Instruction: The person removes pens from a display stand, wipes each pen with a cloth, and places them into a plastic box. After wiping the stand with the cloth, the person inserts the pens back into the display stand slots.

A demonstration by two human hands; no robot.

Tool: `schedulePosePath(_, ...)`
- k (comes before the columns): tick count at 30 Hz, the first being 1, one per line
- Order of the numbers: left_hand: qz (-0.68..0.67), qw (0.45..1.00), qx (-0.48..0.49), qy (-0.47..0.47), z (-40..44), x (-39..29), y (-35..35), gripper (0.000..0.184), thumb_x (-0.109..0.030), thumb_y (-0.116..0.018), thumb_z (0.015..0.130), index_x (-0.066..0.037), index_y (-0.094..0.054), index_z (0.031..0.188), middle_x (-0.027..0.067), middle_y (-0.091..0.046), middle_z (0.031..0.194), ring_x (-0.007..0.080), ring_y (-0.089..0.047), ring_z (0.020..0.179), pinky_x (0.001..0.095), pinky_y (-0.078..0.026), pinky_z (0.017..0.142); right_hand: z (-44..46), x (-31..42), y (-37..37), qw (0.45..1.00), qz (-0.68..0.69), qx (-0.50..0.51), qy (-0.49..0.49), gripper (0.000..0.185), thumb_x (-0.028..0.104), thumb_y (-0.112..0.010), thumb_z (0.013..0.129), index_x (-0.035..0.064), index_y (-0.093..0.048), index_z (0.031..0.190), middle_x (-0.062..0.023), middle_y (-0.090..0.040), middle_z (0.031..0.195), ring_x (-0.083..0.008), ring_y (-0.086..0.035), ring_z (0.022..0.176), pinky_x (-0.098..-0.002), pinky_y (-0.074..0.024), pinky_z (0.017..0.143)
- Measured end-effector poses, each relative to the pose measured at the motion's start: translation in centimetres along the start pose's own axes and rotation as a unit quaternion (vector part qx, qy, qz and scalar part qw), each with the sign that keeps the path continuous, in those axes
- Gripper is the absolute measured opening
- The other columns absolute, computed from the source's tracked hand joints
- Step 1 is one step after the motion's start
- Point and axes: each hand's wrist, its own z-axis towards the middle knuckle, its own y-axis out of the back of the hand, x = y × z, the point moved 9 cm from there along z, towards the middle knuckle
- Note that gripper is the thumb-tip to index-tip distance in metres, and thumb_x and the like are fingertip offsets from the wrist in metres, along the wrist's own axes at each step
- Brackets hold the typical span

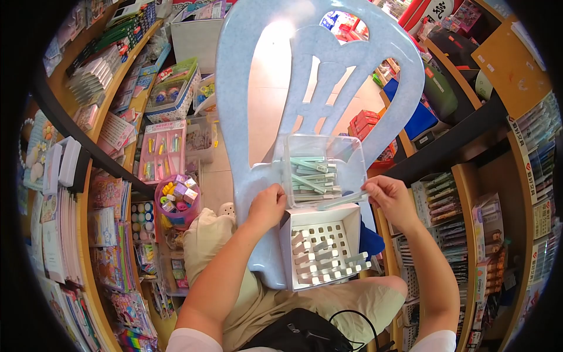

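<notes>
My right hand (392, 200) pinches one end of a slim pale-green pen-like stick (343, 200), held level over the front rim of a clear plastic box (359, 154). Inside that box lie several similar green sticks (314, 175), loosely piled. My left hand (267, 206) is at the box's left front corner, its fingers curled against the edge; the fingertips are partly hidden. Just below, a white display box (296, 219) has a grid of square holes. Several white and grey square-ended sticks (316, 258) stand in its left and front holes.
Both boxes rest on a light-blue plastic chair (234, 117), its slatted back rising beyond them. Shelves of notebooks (108, 234) line the left, with a pink basket (179, 214) of small items beside my leg. Racks of pens (443, 199) stand close on the right.
</notes>
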Motion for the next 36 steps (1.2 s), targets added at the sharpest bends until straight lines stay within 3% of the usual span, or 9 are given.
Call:
schedulePosePath(9, 0.002, 1.000, 0.000, 0.006, -0.1, -0.2, 0.3, 0.014, -0.016, -0.056, 0.083, -0.002, -0.059, 0.086, 0.0188, -0.064, 0.083, 0.0369, -0.061, 0.080, 0.0443, -0.048, 0.071, -1.0, 3.3, -1.4, 0.998, -0.043, 0.017, 0.044, 0.021, 0.017, -0.056, 0.093, -0.0030, -0.062, 0.093, 0.0005, -0.056, 0.069, -0.0062, -0.047, 0.064, -0.0218, -0.0407, 0.059)
schedulePosePath(10, -0.001, 1.000, 0.001, 0.005, -0.1, -0.2, 0.2, 0.014, -0.016, -0.056, 0.083, -0.002, -0.059, 0.086, 0.0187, -0.064, 0.083, 0.0368, -0.061, 0.080, 0.0442, -0.048, 0.071, -1.0, 3.0, -1.1, 0.999, -0.049, 0.022, 0.011, 0.021, 0.016, -0.057, 0.092, -0.0037, -0.063, 0.091, -0.0008, -0.055, 0.068, -0.0065, -0.046, 0.064, -0.0227, -0.0407, 0.059)
schedulePosePath(13, 0.000, 1.000, -0.001, 0.003, -0.1, -0.3, 0.2, 0.014, -0.015, -0.056, 0.083, -0.002, -0.059, 0.087, 0.0184, -0.064, 0.083, 0.0366, -0.061, 0.080, 0.0442, -0.048, 0.071, -1.2, 3.2, -1.5, 0.989, -0.135, 0.033, 0.056, 0.018, 0.015, -0.059, 0.090, -0.0025, -0.064, 0.088, -0.0066, -0.059, 0.068, -0.0136, -0.052, 0.061, -0.0271, -0.0435, 0.059)
schedulePosePath(16, -0.006, 1.000, 0.001, 0.005, -0.1, -0.2, 0.1, 0.014, -0.015, -0.056, 0.083, -0.002, -0.059, 0.086, 0.0183, -0.064, 0.082, 0.0365, -0.061, 0.080, 0.0440, -0.048, 0.071, -1.9, 4.4, -4.1, 0.954, -0.247, 0.076, 0.154, 0.012, 0.013, -0.061, 0.084, 0.0009, -0.064, 0.085, -0.0167, -0.061, 0.078, -0.0361, -0.058, 0.070, -0.0381, -0.0473, 0.063)
schedulePosePath(27, -0.002, 1.000, -0.001, 0.001, 0.1, 0.1, 0.0, 0.015, -0.015, -0.055, 0.083, -0.001, -0.059, 0.085, 0.0186, -0.064, 0.082, 0.0367, -0.061, 0.079, 0.0441, -0.048, 0.070, -3.7, 4.2, -10.1, 0.891, -0.337, 0.153, 0.265, 0.011, 0.009, -0.066, 0.077, 0.0031, -0.061, 0.086, -0.0109, -0.055, 0.073, -0.0306, -0.058, 0.069, -0.0396, -0.0473, 0.060)
schedulePosePath(36, 0.006, 1.000, 0.003, 0.001, 0.1, 0.0, 0.0, 0.015, -0.016, -0.055, 0.083, -0.001, -0.059, 0.085, 0.0187, -0.064, 0.081, 0.0369, -0.061, 0.079, 0.0442, -0.048, 0.070, -3.9, 1.6, -11.4, 0.885, -0.328, 0.295, 0.149, 0.014, 0.005, -0.058, 0.083, 0.0017, -0.060, 0.096, -0.0148, -0.056, 0.082, -0.0347, -0.058, 0.077, -0.0414, -0.0470, 0.068)
